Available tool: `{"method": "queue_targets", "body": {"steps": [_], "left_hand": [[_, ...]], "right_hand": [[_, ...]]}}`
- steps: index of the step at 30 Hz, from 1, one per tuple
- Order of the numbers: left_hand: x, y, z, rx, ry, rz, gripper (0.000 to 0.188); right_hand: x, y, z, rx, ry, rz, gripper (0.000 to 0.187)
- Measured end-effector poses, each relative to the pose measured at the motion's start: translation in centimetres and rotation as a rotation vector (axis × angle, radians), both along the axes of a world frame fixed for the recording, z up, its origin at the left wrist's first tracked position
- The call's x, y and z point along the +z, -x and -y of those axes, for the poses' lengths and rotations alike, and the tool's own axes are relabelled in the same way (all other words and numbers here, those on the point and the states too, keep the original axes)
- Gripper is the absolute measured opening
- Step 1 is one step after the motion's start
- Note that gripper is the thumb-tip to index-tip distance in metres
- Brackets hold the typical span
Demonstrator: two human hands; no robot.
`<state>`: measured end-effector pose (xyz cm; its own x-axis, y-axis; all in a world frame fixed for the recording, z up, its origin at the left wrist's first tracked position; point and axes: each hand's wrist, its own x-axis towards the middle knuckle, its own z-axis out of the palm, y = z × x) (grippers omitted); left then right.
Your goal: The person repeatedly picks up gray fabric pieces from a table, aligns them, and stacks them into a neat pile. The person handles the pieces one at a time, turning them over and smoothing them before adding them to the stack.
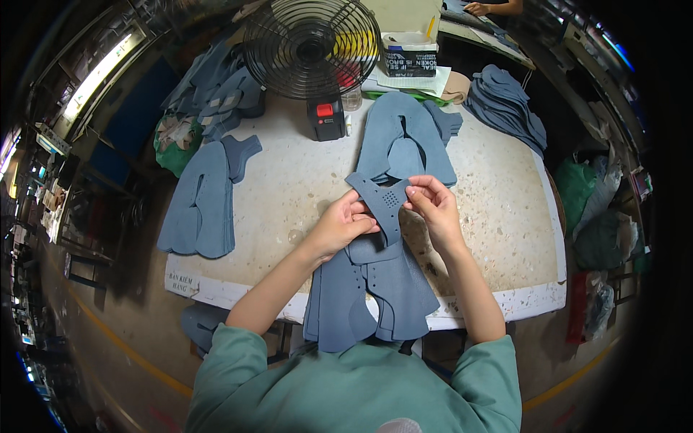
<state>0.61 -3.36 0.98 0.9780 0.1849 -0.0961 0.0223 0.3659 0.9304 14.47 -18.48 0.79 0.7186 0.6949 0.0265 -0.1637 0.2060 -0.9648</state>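
Observation:
Both my hands hold a small blue-grey cut piece with punched holes [388, 202], raised above the table's middle. My left hand [343, 226] grips its left edge with thumb and fingers. Thumb and forefinger of my right hand [434, 209] pinch its upper right corner. Below it, larger blue-grey cut pieces [339, 289] with rows of small holes lie over the table's front edge against my body. Just beyond my hands rests a stack of U-shaped blue-grey pieces [382, 123], partly covered by the piece I hold.
On the white table [289, 187], another stack of cut pieces [195, 209] lies left. A black fan [312, 50] stands at the back beside a small box [410, 61]. More piles sit back left and a curved stack [505, 105] back right. Another person's hand [476, 9] shows far right.

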Motion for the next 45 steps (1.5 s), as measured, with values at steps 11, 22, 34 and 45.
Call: {"method": "queue_targets", "body": {"steps": [11, 22, 34, 45], "left_hand": [[0.0, -0.2, 0.1, 0.097, -0.049, -0.069, 0.042], [0.5, 0.9, 0.8, 0.063, -1.254, 0.179, 0.031], [-1.2, 1.4, 1.5, 0.039, -1.489, 0.151, 0.040], [-0.5, 0.5, 0.8, 0.078, -1.028, 0.194, 0.018]], "right_hand": [[-0.2, 0.2, -0.6, -0.030, 0.197, 0.347, 0.020], [3.4, -15.4, -1.3, -0.433, 0.248, 0.582, 0.020], [-3.4, -26.0, -4.9, -0.645, 0.451, 0.250, 0.017], [-3.9, -27.0, -5.6, -0.602, 1.012, 0.761, 0.045]]}}
